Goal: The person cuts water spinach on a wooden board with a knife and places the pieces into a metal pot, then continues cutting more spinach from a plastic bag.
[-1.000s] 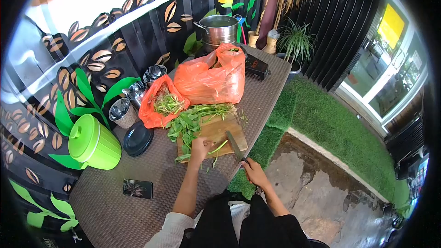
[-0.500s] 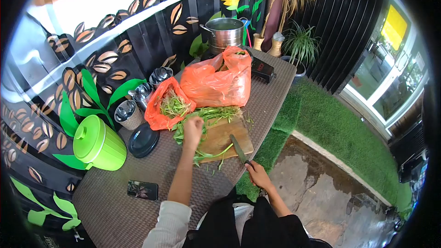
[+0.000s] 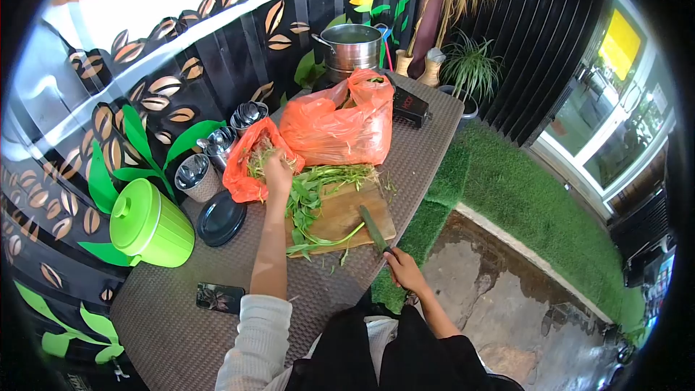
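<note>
My left hand (image 3: 276, 171) is at the mouth of the small orange plastic bag (image 3: 245, 187), over the cut stem scraps (image 3: 259, 163) inside. Its fingers look curled together, and whatever they hold is hidden under the hand. My right hand (image 3: 404, 271) grips a knife (image 3: 373, 229) by its dark handle, the blade lying over the right side of the wooden cutting board (image 3: 339, 216). Leafy green vegetables (image 3: 304, 201) lie along the board's left and far edges. One long stem (image 3: 340, 240) curves across its near part.
A large orange bag (image 3: 337, 130) stands behind the board. Beyond it, a steel pot (image 3: 352, 49) sits near a black stove (image 3: 410, 106). Cutlery holders (image 3: 199, 177), a black plate (image 3: 221, 219), a green lidded bucket (image 3: 153, 224) and a phone (image 3: 220, 297) are at left.
My left hand has moved left and away from me, from the greens by the board to the small orange bag. My right hand keeps the knife in about the same place.
</note>
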Motion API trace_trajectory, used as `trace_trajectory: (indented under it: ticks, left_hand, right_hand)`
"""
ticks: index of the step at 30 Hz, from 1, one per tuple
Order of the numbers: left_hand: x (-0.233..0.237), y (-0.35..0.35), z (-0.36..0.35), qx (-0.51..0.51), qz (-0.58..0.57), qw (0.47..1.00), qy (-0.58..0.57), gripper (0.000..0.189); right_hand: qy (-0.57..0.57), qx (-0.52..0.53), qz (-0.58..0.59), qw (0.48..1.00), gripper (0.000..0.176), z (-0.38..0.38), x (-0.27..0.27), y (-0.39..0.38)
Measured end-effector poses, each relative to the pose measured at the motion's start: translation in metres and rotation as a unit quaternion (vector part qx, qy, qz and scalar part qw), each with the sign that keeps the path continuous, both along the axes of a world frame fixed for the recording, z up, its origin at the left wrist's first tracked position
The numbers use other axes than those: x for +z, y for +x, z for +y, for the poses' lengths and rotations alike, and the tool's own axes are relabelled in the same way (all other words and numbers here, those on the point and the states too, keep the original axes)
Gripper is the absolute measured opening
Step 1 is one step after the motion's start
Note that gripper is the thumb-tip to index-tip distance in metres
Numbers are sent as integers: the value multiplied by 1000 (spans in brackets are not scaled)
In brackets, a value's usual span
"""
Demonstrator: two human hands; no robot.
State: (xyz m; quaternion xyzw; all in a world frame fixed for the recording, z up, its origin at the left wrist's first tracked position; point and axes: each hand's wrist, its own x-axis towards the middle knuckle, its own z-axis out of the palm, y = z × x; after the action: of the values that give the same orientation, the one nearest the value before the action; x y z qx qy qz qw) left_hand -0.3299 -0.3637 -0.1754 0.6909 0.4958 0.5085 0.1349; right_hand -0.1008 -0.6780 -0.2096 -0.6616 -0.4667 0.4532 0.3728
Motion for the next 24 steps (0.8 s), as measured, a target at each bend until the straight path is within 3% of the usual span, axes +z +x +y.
trace_trajectory:
  ticks: [1, 3, 5, 7, 12, 14, 21, 23, 24]
  left_hand:
    - [-7, 5, -11, -23, 20, 996, 81, 27]
    - [-21, 13, -41, -180, 35, 983, -31, 28]
    - [-12, 20, -79, -389, 53, 882, -259, 28]
    - [-36, 31, -100, -412, 75, 853, -313, 29]
    - [-66, 43, -131, -354, 113, 867, -332, 26]
    - [-58, 45, -141, -307, 142, 891, -303, 23]
    - [-94, 57, -147, -295, 129, 919, -230, 20]
    - [-101, 62, -142, -286, -2, 913, -289, 24]
    - [-93, 64, -143, -288, -1, 913, -288, 24]
  right_hand:
    - [1, -5, -1, 1000, 31, -1, 1, 0]
    - [2, -12, -2, 1000, 31, -1, 3, 0]
    - [6, -15, 10, 1000, 30, -2, 3, 1]
    - [6, -18, 16, 1000, 30, -4, 4, 2]
    - [9, -28, 18, 999, 30, -7, 3, 4]
    - [28, -41, 10, 999, 28, -8, -3, 4]
    - [88, -74, 60, 991, 25, -3, -20, -6]
    - [97, -115, 126, 981, 28, 0, -17, -12]
    - [98, -116, 125, 980, 28, 3, -21, -11]
